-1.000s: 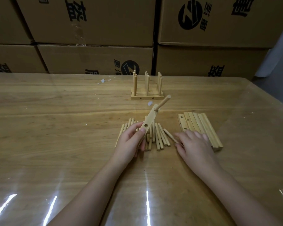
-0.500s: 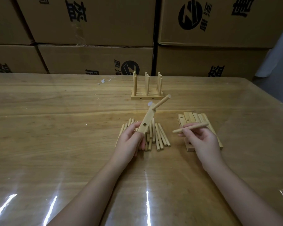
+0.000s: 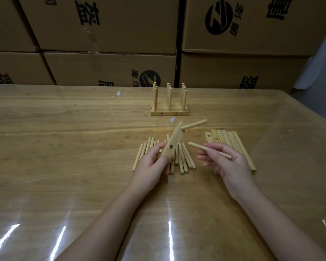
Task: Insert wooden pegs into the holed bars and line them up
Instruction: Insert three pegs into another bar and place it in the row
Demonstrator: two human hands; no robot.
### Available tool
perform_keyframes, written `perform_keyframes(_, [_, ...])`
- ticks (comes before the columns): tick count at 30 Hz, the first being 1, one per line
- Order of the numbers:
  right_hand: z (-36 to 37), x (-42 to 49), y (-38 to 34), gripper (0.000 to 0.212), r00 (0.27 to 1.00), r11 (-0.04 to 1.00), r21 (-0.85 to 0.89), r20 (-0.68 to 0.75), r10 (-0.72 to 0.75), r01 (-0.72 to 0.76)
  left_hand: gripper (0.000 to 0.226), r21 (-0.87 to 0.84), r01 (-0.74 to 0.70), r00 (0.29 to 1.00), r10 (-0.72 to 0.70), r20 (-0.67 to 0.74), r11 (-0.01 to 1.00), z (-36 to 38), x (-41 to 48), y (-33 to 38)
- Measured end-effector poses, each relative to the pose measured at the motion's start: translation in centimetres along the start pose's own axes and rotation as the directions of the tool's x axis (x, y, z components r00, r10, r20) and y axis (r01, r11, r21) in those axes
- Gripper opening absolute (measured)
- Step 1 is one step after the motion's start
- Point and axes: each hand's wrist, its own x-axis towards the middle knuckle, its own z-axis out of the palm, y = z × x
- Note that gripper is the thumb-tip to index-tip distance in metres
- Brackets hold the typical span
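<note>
Head view: left grip (image 3: 149,166) clasps a pale holed wooden bar (image 3: 174,137) tilted above the desk (image 3: 64,147); right grip (image 3: 228,162) pinches a loose round wooden peg (image 3: 196,146) just beside it.
Risk: the peg could meet the open hole askew and jam, or the bar, held at its low end, could twist and drop onto the peg pile (image 3: 183,161).

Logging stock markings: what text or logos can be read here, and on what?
"唐": large black print on the upper right carton, top cut off by the frame.
"唐": small, beside the round logo on the lower middle carton.
Other carton characters: cut off or unclear.
Wooden bars and pegs: none.
</note>
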Motion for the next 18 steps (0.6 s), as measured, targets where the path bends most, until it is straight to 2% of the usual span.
perform_keyframes(5, [0.57, -0.28, 0.4, 0.015, 1.0, 0.993, -0.118, -0.004, 0.025, -0.025, 0.029, 0.107, -0.081, 0.996, 0.077, 0.039, 0.991, 0.27, -0.27, -0.18])
perform_keyframes(9, [1.01, -0.52, 0.62, 0.014, 1.0, 0.984, -0.179, 0.008, 0.03, -0.028, 0.048, 0.196, -0.137, 0.99, 0.129, 0.053, 0.971, 0.61, -0.31, -0.46])
perform_keyframes(18, [1.09, -0.7, 0.96, 0.013, 0.997, 0.969, -0.245, 0.069, -0.017, 0.034, 0.053, 0.3, -0.196, 0.98, 0.198, 0.025, 0.933, 0.73, -0.24, -0.88])
